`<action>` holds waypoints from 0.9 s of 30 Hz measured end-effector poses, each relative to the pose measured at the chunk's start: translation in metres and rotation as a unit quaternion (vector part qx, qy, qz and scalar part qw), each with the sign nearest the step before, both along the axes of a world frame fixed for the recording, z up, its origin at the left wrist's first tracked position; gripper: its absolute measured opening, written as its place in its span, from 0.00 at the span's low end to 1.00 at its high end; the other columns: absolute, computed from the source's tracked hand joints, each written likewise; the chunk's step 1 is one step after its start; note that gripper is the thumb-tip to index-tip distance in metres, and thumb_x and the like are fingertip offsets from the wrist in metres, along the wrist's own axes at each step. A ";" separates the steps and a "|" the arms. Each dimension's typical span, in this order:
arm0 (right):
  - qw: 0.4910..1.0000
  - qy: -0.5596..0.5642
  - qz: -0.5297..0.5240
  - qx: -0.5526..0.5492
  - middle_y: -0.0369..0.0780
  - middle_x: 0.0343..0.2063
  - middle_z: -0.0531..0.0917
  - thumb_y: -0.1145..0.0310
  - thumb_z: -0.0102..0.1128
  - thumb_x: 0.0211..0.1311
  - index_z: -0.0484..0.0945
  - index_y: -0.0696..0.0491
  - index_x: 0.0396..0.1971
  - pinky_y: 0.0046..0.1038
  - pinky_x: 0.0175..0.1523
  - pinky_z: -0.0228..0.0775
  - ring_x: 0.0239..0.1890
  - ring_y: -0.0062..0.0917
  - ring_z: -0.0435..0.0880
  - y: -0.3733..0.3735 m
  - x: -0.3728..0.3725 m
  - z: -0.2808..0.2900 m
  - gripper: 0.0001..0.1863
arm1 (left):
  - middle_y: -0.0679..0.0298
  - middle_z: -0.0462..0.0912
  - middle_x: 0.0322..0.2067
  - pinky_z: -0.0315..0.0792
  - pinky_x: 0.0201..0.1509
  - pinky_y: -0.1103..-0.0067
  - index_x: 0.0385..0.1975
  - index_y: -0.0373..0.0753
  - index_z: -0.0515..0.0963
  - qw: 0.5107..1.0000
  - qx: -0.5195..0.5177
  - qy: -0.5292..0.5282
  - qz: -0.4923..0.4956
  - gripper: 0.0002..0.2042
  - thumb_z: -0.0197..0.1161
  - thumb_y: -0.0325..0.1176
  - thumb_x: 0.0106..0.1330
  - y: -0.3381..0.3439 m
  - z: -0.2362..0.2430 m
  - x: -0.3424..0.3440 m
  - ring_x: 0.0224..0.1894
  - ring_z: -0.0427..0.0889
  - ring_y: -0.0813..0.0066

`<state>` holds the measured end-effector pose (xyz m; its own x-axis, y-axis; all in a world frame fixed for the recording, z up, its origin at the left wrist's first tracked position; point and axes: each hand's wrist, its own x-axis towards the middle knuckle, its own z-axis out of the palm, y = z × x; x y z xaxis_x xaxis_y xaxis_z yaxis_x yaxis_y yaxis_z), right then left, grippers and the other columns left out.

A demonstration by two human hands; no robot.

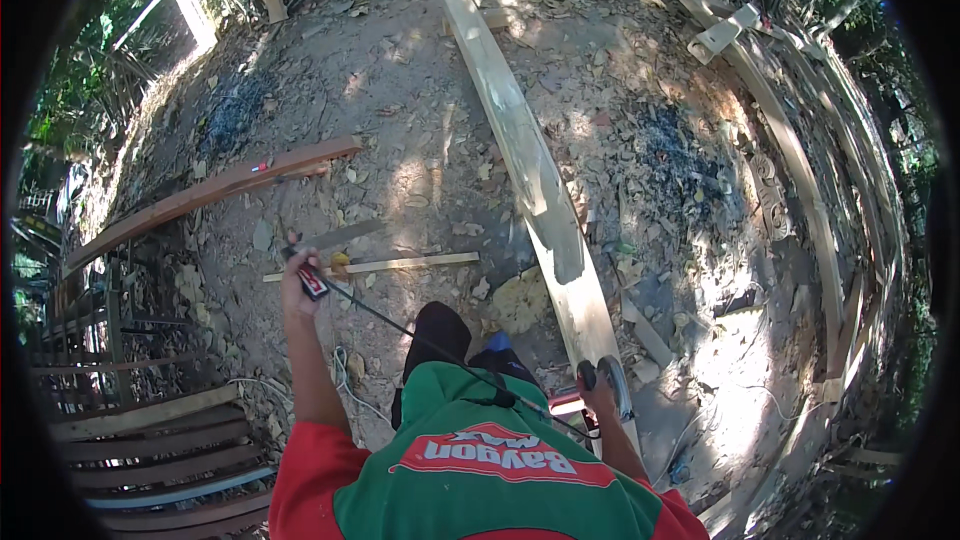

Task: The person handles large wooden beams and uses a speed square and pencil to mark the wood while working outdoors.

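Note:
My left hand (299,280) is raised out to the left, its fingers closed around a small black and red object (313,286) whose kind I cannot make out. From there a dark cord (375,312) stretches across the front of my body toward my right side. My right hand (598,397) grips the black handle of a power tool (617,380) with a curved silver guard and red parts, seemingly a circular saw. It rests at the near end of a long, pale timber beam (535,165). My forearm hides part of the tool.
A reddish beam (220,183) lies at the left with a small red and blue item (262,167) on it. In front of me is a thin wooden strip (400,265). Stacked boards (160,453) fill the lower left. Another long beam (785,130) runs along the right.

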<state>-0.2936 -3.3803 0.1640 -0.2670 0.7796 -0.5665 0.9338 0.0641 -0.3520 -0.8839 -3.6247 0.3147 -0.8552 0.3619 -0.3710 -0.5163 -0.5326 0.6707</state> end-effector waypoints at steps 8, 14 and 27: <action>0.986 -0.100 0.133 -0.019 0.52 0.39 0.81 0.61 0.65 0.49 0.72 0.56 0.48 0.43 0.48 0.73 0.43 0.46 0.81 0.201 -0.105 0.025 0.26 | 0.61 0.76 0.26 0.74 0.27 0.83 0.39 0.41 0.72 0.986 -0.043 0.057 0.153 0.08 0.58 0.22 0.63 -0.007 -0.031 -0.237 0.24 0.76 0.77; 0.987 -0.146 0.054 -0.037 0.52 0.31 0.83 0.55 0.65 0.49 0.75 0.60 0.43 0.40 0.44 0.75 0.37 0.45 0.83 0.315 -0.161 0.004 0.27 | 0.66 0.77 0.25 0.73 0.26 0.85 0.37 0.44 0.74 0.970 -0.129 -0.045 0.202 0.04 0.60 0.33 0.65 0.027 -0.091 -0.339 0.24 0.76 0.80; 0.954 -0.084 -0.156 -0.241 0.39 0.28 0.84 0.66 0.70 0.41 0.81 0.53 0.30 0.29 0.38 0.72 0.32 0.24 0.83 0.510 -0.309 0.048 0.14 | 0.66 0.78 0.31 0.67 0.22 0.84 0.54 0.52 0.69 0.981 -0.117 0.090 0.122 0.15 0.54 0.36 0.69 0.413 0.013 -0.514 0.23 0.74 0.84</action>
<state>-0.6021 -2.8703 0.2123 0.0617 0.4454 -0.8932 0.9265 -0.3584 -0.1148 -1.3977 -3.2112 0.3276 -0.9653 0.0608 -0.2539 -0.2538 -0.4462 0.8582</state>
